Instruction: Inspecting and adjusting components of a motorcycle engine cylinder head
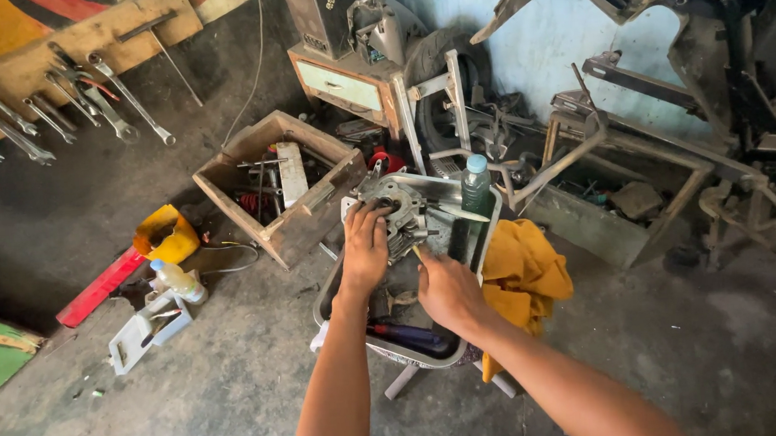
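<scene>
Over a metal tray [480, 238] on a low stand in a motorcycle workshop, my left hand [364, 247] lies spread on a grey engine cylinder part [397, 213], fingers loosely curled over its top and touching the metal rather than clamping it. My right hand [447, 289] is closed in a fist around the handle of a slim tool [420, 254], whose tip points toward the finned side of the part; how the tool ends I cannot tell. The engine part sits at the far end of the tray, between my two hands and the tray's rim. Inside the same tray lie a dark-handled screwdriver [411, 336] near my forearms and a plastic bottle [475, 183] with a blue cap standing at the far right corner. A yellow rag [522, 277] hangs over the tray's right side.

Just to the left, an open wooden box [279, 176] on the concrete floor [191, 409] holds loose tools and a red coil spring. Farther left stand a yellow container [166, 235], a small bottle [179, 281] and a little white tray [143, 331]. Wrenches [38, 112] lie in a row on a board [70, 49] along the far wall. To the right, an open metal crate [613, 205] holds scrap parts beneath a stripped scooter frame [668, 21].
</scene>
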